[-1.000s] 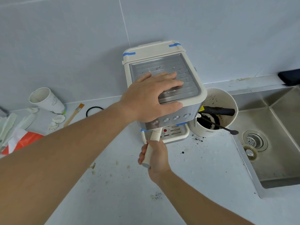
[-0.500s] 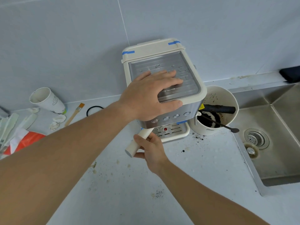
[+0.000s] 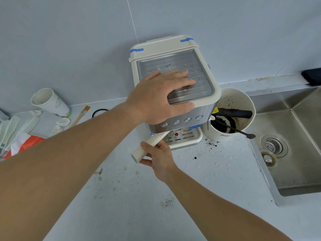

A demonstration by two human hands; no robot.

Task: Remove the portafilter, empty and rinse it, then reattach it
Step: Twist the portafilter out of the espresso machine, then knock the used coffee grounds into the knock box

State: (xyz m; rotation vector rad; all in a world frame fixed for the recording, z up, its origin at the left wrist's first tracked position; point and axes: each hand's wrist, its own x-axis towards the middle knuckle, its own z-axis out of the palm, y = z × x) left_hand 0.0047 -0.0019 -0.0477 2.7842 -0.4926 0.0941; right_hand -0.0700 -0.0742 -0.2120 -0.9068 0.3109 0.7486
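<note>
Left hand (image 3: 161, 98) lies flat w/ straight fingers atop the espresso machine (image 3: 175, 79), right hand (image 3: 159, 156) curls round the portafilter (image 3: 149, 146) handle angled to 8 o'clock under the machine's front; prob. rigid, head-heavy, best held mid-handle.

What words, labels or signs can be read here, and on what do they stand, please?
None can be read for certain.
Knock bin: small grey brand word, blurred.
Espresso machine: yellow warning sticker, print too small.
Paper cup: a drawing, no legible words.
</note>
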